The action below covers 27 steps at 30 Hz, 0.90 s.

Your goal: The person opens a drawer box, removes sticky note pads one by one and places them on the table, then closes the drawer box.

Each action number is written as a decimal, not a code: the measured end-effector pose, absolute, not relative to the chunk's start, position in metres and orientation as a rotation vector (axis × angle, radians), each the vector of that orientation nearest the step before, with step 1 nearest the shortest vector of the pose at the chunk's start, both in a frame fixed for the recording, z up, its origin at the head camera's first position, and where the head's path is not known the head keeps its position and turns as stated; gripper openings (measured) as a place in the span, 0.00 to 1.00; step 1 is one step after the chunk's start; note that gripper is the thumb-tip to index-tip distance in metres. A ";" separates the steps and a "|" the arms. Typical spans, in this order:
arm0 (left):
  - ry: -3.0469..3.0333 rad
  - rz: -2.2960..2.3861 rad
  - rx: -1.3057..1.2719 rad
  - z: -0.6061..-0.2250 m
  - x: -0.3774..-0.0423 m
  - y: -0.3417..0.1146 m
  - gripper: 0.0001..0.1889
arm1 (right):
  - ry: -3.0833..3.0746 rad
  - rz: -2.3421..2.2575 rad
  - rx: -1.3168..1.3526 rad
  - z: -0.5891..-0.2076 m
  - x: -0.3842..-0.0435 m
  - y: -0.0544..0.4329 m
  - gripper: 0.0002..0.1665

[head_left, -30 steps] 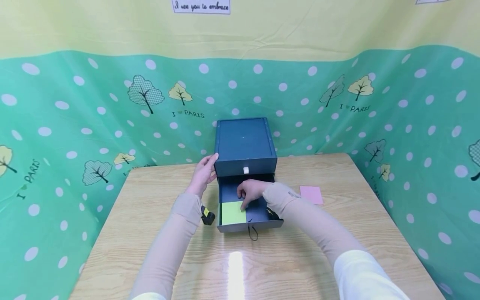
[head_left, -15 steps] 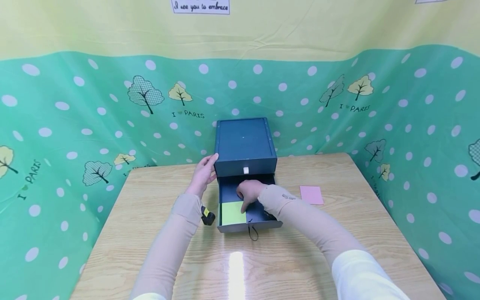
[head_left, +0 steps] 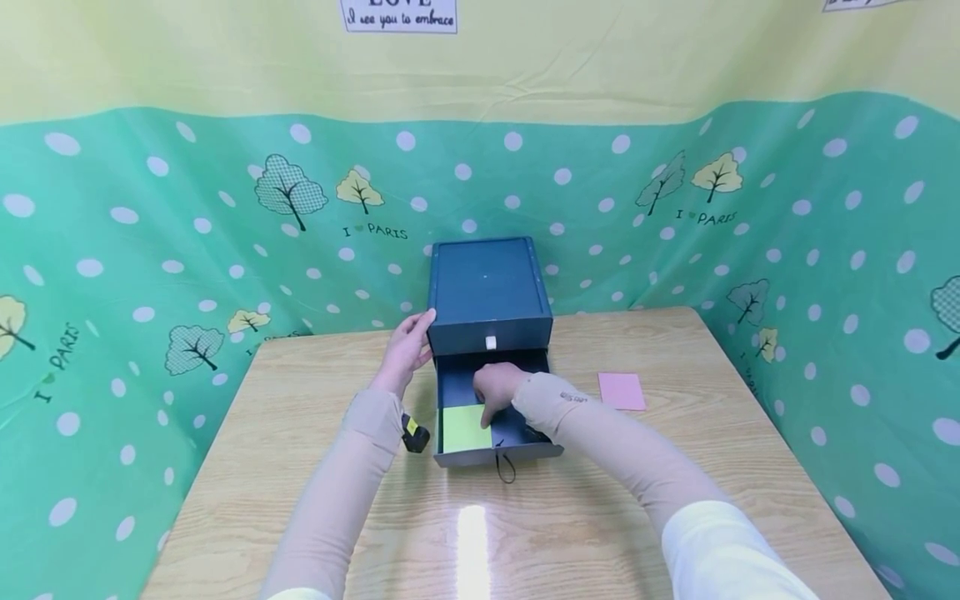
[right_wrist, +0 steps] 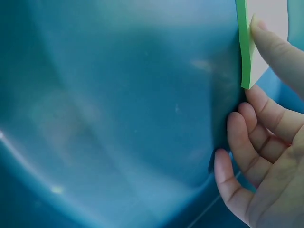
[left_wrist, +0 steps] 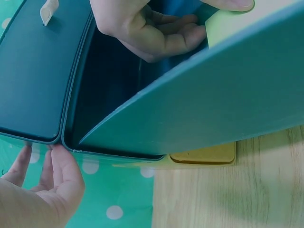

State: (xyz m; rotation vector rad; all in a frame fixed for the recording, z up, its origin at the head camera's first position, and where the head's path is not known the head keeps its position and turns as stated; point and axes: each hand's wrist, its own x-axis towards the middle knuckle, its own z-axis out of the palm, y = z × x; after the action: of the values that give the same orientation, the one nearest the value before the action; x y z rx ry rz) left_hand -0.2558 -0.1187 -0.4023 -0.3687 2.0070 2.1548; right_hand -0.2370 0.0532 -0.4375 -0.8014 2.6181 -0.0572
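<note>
A dark blue two-drawer box stands at the back of the table with its lower drawer pulled out. In the drawer's front left part lies a yellow-green sticky note pad. My right hand reaches in. Its thumb is on top of the pad, and its index fingertip is at the pad's corner in the right wrist view, pinching it. The other fingers curl below. My left hand rests its extended fingertips against the box's left front edge, as the left wrist view also shows.
Left of the drawer is a black and yellow object resembling a tape measure. A pink sticky note pad lies to the right on the wooden table. A black loop hangs from the drawer front. Patterned curtains surround the table.
My right wrist has shifted slightly left and the thumb has settled on the yellow-green pad. My left hand stays at the box. The head view has tilted slightly.
</note>
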 end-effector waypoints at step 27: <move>2.000 2.154 -0.373 -0.404 -0.256 -0.119 0.31 | 2.501 -0.260 -0.779 -0.437 -0.240 0.053 0.26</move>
State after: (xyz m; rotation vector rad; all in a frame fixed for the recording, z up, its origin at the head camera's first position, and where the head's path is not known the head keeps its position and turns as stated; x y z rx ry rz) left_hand -0.2564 -0.1189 -0.4037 -0.3725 2.0002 2.1543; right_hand -0.2396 0.0533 -0.4366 -0.7792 2.5010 -0.2600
